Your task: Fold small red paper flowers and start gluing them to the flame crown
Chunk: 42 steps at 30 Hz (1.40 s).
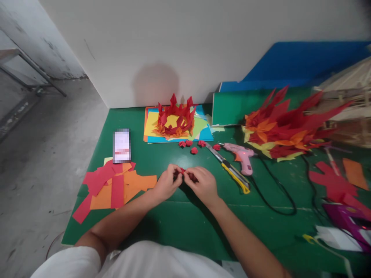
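Observation:
My left hand (167, 181) and my right hand (202, 183) meet over the green table (185, 224), fingers pinched together on a small red folded paper piece (182, 171) held between them. Several finished small red folded pieces (194, 150) lie just beyond my hands. Behind those, a red and orange paper crown (174, 117) sits on a stack of coloured sheets (150, 129). Loose red and orange paper strips (116, 185) lie to the left of my left hand.
A yellow utility knife (232, 170) and a pink glue gun (242, 155) with its black cord (275, 189) lie to the right. A phone (121, 145) lies at left. A large red-orange paper spray (284, 127) and more scraps fill the right side.

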Each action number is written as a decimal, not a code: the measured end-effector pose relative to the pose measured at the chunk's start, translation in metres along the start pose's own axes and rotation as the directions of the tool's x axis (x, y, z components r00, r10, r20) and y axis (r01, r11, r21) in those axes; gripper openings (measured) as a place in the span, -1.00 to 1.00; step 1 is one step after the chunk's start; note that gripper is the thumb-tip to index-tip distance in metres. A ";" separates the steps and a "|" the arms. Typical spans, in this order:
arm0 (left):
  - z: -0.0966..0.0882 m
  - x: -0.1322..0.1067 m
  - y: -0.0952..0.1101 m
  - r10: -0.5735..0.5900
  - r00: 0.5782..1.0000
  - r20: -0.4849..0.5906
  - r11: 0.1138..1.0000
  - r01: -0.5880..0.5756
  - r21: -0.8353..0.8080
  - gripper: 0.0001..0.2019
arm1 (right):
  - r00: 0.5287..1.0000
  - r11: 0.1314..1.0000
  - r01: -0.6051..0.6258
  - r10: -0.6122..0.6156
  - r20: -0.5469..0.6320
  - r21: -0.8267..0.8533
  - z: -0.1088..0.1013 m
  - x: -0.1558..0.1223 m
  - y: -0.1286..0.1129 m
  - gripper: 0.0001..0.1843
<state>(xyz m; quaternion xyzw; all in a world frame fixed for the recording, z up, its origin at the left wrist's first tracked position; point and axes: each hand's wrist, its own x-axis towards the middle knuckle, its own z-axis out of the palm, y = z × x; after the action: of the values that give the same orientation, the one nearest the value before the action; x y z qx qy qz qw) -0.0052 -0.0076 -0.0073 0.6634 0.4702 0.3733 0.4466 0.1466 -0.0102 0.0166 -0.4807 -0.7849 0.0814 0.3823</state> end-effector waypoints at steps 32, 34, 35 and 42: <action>-0.009 0.002 0.006 0.024 0.991 0.128 0.999 -0.027 0.022 -0.88 | 0.972 0.951 0.237 -0.232 0.049 -0.198 -0.005 0.000 0.000 -0.84; -0.011 0.002 0.007 -0.006 0.985 0.172 1.000 0.006 0.001 -0.90 | 0.953 0.946 0.294 -0.280 0.114 -0.137 -0.008 0.001 0.004 -0.83; -0.011 0.003 0.006 -0.018 0.981 0.192 1.000 0.020 -0.006 -0.91 | 0.943 0.944 0.313 -0.297 0.147 -0.099 -0.010 0.002 0.006 -0.82; -0.008 0.002 0.001 0.001 0.986 0.167 0.994 0.018 -0.112 -0.86 | 0.974 0.979 0.175 -0.188 0.127 0.104 -0.010 0.004 0.007 -0.88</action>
<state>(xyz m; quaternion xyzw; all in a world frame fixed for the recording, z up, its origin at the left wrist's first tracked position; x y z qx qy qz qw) -0.0122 -0.0035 -0.0039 0.6638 0.4122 0.3405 0.5230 0.1576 -0.0057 0.0220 -0.3821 -0.8451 0.1150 0.3557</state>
